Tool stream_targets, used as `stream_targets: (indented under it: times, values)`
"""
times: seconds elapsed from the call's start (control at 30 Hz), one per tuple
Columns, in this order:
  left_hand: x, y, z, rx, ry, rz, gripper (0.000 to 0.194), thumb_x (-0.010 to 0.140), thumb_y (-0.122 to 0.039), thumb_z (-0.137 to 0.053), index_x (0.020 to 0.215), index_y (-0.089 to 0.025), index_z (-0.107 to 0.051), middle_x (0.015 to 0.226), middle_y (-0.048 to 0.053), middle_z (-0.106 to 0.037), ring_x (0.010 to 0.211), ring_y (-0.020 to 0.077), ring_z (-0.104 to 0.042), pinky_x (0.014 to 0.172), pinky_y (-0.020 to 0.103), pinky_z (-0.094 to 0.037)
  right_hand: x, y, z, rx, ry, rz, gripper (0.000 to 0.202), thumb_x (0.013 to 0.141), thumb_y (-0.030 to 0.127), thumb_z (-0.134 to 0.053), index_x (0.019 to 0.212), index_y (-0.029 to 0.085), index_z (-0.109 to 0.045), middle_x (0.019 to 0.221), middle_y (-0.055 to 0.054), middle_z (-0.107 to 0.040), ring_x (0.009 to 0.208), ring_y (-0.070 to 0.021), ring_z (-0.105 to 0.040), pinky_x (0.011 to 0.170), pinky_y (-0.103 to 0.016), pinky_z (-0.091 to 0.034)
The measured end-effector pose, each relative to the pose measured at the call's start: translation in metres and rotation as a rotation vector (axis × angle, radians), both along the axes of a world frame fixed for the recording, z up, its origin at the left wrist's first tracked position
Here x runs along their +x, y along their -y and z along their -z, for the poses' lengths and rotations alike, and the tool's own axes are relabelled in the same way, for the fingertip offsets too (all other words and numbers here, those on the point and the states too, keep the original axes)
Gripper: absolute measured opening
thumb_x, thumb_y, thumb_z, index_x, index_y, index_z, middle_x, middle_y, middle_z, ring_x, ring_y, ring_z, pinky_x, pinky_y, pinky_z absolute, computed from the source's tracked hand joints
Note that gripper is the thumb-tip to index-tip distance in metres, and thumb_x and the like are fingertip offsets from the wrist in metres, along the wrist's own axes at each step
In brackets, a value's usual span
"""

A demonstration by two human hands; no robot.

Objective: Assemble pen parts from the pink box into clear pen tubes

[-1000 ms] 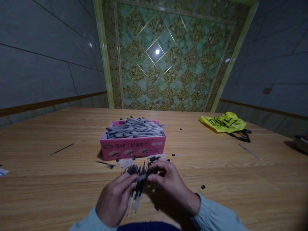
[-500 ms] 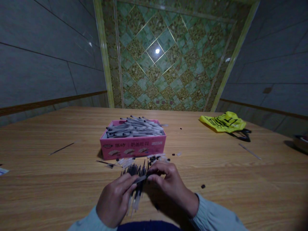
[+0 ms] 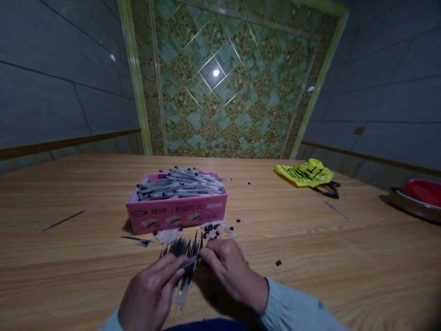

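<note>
A slim, translucent grey pen part [image 3: 189, 262] is pinched at one end between the thumb and fingers of the left hand [image 3: 151, 289]. Its other end is held by the right hand [image 3: 234, 276], whose thumb and forefinger are nearly closed; the exact contact there is too small to tell. Beneath it, a bundle of thin, dark-and-clear plastic sticks [image 3: 184, 250] is spread on the wood-grain surface [image 3: 310, 239]. Just beyond the bundle, small black and clear plastic pieces [image 3: 212, 228] are scattered in front of an open, pink rectangular box [image 3: 177, 216], which is heaped with clear, dark-tipped pens [image 3: 182, 184]. A single small black piece [image 3: 278, 263] is seen to the right of the right hand. Farther right, a crumpled yellow bag with black lettering [image 3: 305, 174] is laid, and a red dish [image 3: 425, 192] is partly seen within a metal-rimmed tray [image 3: 406, 203].
</note>
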State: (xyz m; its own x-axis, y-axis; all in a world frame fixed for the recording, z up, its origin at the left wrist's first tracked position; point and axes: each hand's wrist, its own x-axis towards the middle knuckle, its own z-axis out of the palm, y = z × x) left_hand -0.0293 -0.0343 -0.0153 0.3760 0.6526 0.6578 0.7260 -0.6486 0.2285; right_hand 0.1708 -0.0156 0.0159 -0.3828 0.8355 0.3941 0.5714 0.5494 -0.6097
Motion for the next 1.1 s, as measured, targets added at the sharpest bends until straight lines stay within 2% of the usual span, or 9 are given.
stream_targets:
  times: [0.13,0.27,0.43,0.57,0.7,0.77,0.87,1.0,1.1]
  values:
    - [-0.003,-0.002,0.0,0.013,0.02,0.004,0.025,0.085,-0.024,-0.048,0.102,-0.022,-0.066,0.087,0.004,-0.071,0.077,0.0146,-0.068,0.068,0.018,-0.054,0.001,0.001,-0.004,0.038,-0.013,-0.05,0.012,0.083,0.028,-0.056,0.088,0.017,-0.057,0.08,-0.001,-0.059,0.072,-0.0121,-0.051,0.062,-0.021,-0.033]
    - [-0.004,-0.002,0.0,0.006,-0.015,0.034,0.025,0.085,-0.024,-0.048,0.103,-0.023,-0.066,0.086,0.003,-0.072,0.077,0.0137,-0.069,0.068,0.016,-0.053,0.002,0.001,-0.001,0.036,0.092,-0.05,0.03,0.091,0.03,-0.043,0.067,0.016,-0.055,0.062,0.002,-0.053,0.058,-0.0101,-0.045,0.056,-0.021,-0.029]
    - [-0.009,-0.006,0.008,0.108,-0.044,0.013,0.026,0.083,-0.027,-0.051,0.103,-0.025,-0.066,0.094,0.002,-0.073,0.084,0.0141,-0.069,0.075,0.016,-0.052,0.002,0.001,0.0,0.078,0.061,-0.046,0.021,0.088,0.035,-0.049,0.087,0.017,-0.058,0.078,-0.002,-0.06,0.069,-0.0122,-0.051,0.06,-0.021,-0.033]
    - [-0.014,-0.009,0.015,0.164,-0.077,0.021,0.026,0.083,-0.03,-0.051,0.103,-0.026,-0.067,0.095,0.0,-0.073,0.084,0.0148,-0.069,0.076,0.017,-0.053,0.002,0.0,0.001,0.066,0.118,-0.059,0.035,0.093,0.034,-0.04,0.068,0.016,-0.056,0.06,0.001,-0.053,0.056,-0.0096,-0.046,0.054,-0.021,-0.029]
    - [-0.017,-0.01,0.015,0.198,-0.084,0.023,0.028,0.084,-0.03,-0.049,0.105,-0.026,-0.065,0.098,0.0,-0.073,0.087,0.0156,-0.068,0.077,0.018,-0.052,0.002,0.0,0.002,0.095,0.074,-0.012,0.023,0.085,0.038,-0.053,0.081,0.016,-0.057,0.073,0.0,-0.059,0.064,-0.0112,-0.05,0.056,-0.02,-0.03]
    - [-0.017,-0.01,0.014,0.211,-0.077,0.025,0.027,0.084,-0.03,-0.048,0.104,-0.026,-0.066,0.097,0.0,-0.073,0.086,0.0157,-0.069,0.077,0.019,-0.053,0.002,0.001,0.002,0.109,0.078,-0.028,0.021,0.087,0.034,-0.05,0.078,0.017,-0.057,0.07,0.0,-0.058,0.063,-0.0106,-0.049,0.056,-0.02,-0.03]
    - [-0.016,-0.011,0.013,0.227,-0.073,0.027,0.026,0.084,-0.03,-0.048,0.103,-0.026,-0.067,0.093,0.0,-0.074,0.082,0.0151,-0.069,0.076,0.018,-0.053,0.003,0.001,0.001,0.105,0.104,-0.024,0.033,0.091,0.034,-0.043,0.066,0.017,-0.054,0.059,0.002,-0.053,0.055,-0.0092,-0.045,0.054,-0.02,-0.028]
    - [-0.017,-0.012,0.018,0.202,-0.103,0.034,0.027,0.084,-0.03,-0.048,0.104,-0.027,-0.066,0.097,0.0,-0.073,0.086,0.0155,-0.069,0.078,0.019,-0.052,0.003,0.0,0.0,0.138,0.062,-0.032,0.022,0.087,0.037,-0.05,0.08,0.017,-0.056,0.074,-0.001,-0.059,0.067,-0.0109,-0.051,0.058,-0.02,-0.031]
    - [-0.017,-0.012,0.019,0.19,-0.122,0.016,0.026,0.083,-0.031,-0.05,0.103,-0.026,-0.067,0.097,0.0,-0.073,0.086,0.0155,-0.069,0.077,0.019,-0.052,0.003,0.0,0.001,0.122,0.118,-0.052,0.029,0.091,0.032,-0.043,0.069,0.017,-0.053,0.063,0.002,-0.054,0.058,-0.0089,-0.047,0.055,-0.02,-0.029]
